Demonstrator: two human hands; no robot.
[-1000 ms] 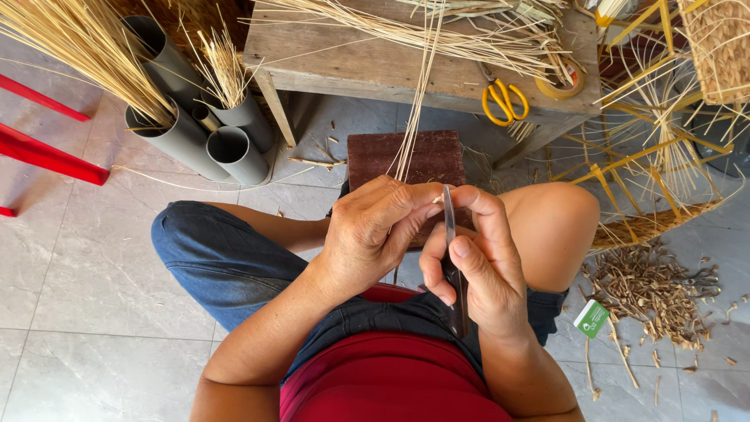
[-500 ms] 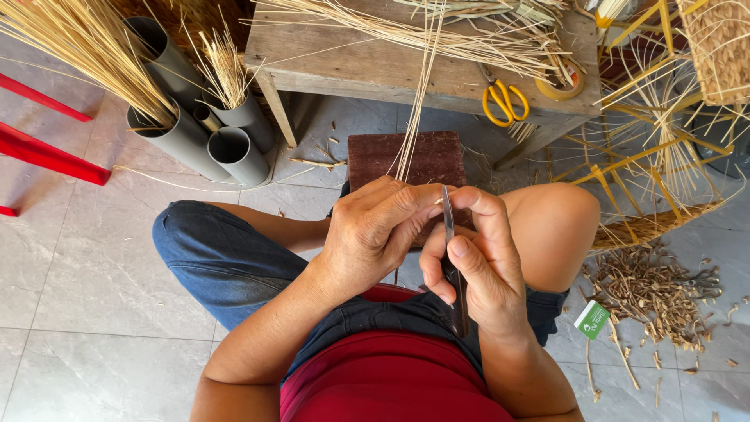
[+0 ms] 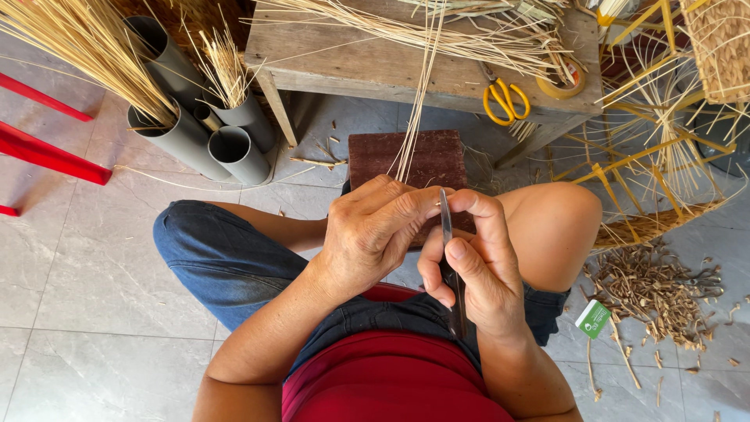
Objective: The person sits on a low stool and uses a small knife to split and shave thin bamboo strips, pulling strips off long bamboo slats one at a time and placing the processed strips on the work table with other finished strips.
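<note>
Far left, red bars (image 3: 47,152) of some frame crossed the grey tile floor (image 3: 94,266). Next to them stood a cluster of grey plastic pipes (image 3: 195,133), tilted, w/ pale straw-coloured reed bundles (image 3: 86,47) stuck in the tops; one pipe mouth showed nothing inside.

Center: the person sat low, knees apart, blue denim on the left leg (image 3: 219,258), red top below. Left hand (image 3: 375,234) was closed in a narrow pinch, fingers curled, thumb & forefinger gripping thin reed strips (image 3: 414,125) that ran up from the hand to the wooden bench (image 3: 375,66). Right hand (image 3: 476,266) was wrapped tight round a slim dark knife (image 3: 448,258), thumb pressed along the blade, tip pointing up & touching the strips right at the left hand's fingertips. Both hands were touching each other, held above the lap. Under them a dark reddish-brown block (image 3: 406,156) sat on the floor in front of the bench.

On the bench: more loose reeds, yellow-handled scissors (image 3: 506,100) & a tape roll (image 3: 564,78) just beside them.

Right: yellow frame rods (image 3: 641,148) w/ reeds woven in, a woven basket piece (image 3: 723,47) at top corner, a heap of brown shavings (image 3: 648,289) on the tiles, a small green-white packet (image 3: 593,319) near the right knee.
</note>
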